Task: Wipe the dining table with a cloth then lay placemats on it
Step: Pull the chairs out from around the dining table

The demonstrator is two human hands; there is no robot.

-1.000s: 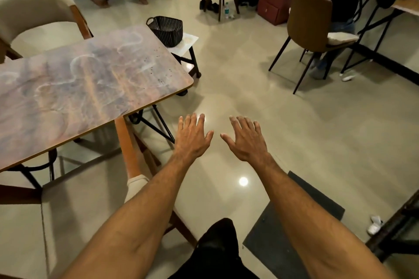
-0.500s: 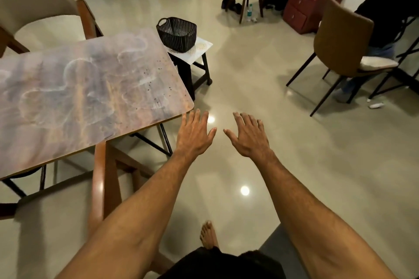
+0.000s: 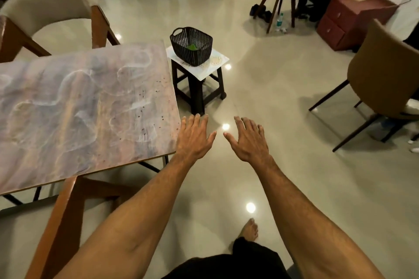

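1. Currently I am watching the left hand [image 3: 193,139] and the right hand [image 3: 248,142] hovering palm-down over the floor [image 3: 306,183]. Their fingers are straight and spread, and both are released, holding nothing.
2. The left hand is floating just beside the dining table's [image 3: 79,108] near right corner. The right hand is hanging further out from that corner, with the two thumbs near each other but apart.
3. The dining table is showing a smeared, streaky top with dark specks toward its right edge.
4. Just beyond the table's far right corner, a black basket [image 3: 192,52] is sitting on a white patterned sheet [image 3: 218,61] on a dark stool [image 3: 196,88]. A green item [image 3: 191,47] is lying inside the basket, and I cannot tell whether it is the cloth.
5. A cream chair [image 3: 45,7] is standing at the table's far side.
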